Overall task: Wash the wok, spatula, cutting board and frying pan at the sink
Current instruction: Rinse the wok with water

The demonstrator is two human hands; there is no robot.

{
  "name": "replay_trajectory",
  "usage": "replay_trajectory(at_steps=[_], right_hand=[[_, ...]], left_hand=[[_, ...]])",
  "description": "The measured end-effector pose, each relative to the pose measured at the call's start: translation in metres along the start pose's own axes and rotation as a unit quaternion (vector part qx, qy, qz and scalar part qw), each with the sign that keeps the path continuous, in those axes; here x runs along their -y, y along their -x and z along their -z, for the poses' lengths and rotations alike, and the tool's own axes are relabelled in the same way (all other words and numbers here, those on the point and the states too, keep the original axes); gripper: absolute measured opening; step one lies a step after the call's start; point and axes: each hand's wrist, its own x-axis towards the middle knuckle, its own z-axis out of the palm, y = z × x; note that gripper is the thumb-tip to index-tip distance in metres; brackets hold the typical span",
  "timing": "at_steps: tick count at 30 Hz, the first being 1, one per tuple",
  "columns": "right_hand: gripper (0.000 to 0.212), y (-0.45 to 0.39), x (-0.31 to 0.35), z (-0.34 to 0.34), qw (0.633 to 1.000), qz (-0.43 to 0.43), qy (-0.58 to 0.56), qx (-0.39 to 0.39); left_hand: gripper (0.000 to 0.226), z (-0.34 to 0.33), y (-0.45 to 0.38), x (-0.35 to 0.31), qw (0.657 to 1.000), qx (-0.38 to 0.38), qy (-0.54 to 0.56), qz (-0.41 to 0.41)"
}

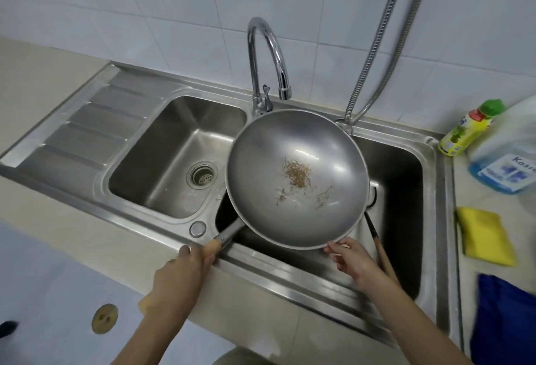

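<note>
While held above the right basin of the steel sink, wok level, bowl up, brown food scraps stuck near its middle; left hand wrapped round the wooden end of the wok's handle at the sink's front rim; right hand under the near rim of the wok, fingers curled against its edge; faucet arched just behind the wok, no water running; left basin bare but for its drain strainer; dark utensil with a wooden handle leaning in the right basin, partly hidden by the wok; on the counter at right, yellow sponge, green-capped yellow bottle, blue-liquid bottle, blue cloth.
</note>
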Motion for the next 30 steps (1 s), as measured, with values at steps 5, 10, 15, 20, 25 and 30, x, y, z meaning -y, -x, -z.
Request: replay_trajectory(at_steps=[5, 10, 15, 20, 25, 30], right_hand=[[0.015, 0.01, -0.005, 0.003, 0.998, 0.031, 0.047, -0.025], [0.016, 0.021, -0.015, 0.002, 0.986, 0.093, 0.126, -0.051], [0.04, 0.026, 0.004, 0.011, 0.869, 0.155, 0.464, -0.079], [0.029, 0.007, 0.08, -0.019, 0.844, 0.317, 0.426, -0.076], [0.033, -0.061, 0.198, -0.09, 0.774, 0.466, 0.429, -0.022], [0.038, -0.113, 0.292, -0.14, 0.809, 0.463, 0.357, 0.065]], left_hand=[[0.076, -0.009, -0.014, 0.006, 0.996, -0.047, -0.052, -0.056], [0.044, -0.003, -0.031, 0.007, 0.986, 0.022, -0.123, -0.108], [0.038, 0.006, -0.038, 0.008, 0.981, 0.052, -0.139, -0.128], [0.06, -0.016, -0.045, 0.015, 0.99, 0.012, -0.093, -0.109], [0.084, -0.022, -0.043, 0.021, 0.991, -0.043, -0.036, -0.119], [0.054, -0.012, -0.043, 0.017, 0.996, -0.064, 0.0, -0.056]])
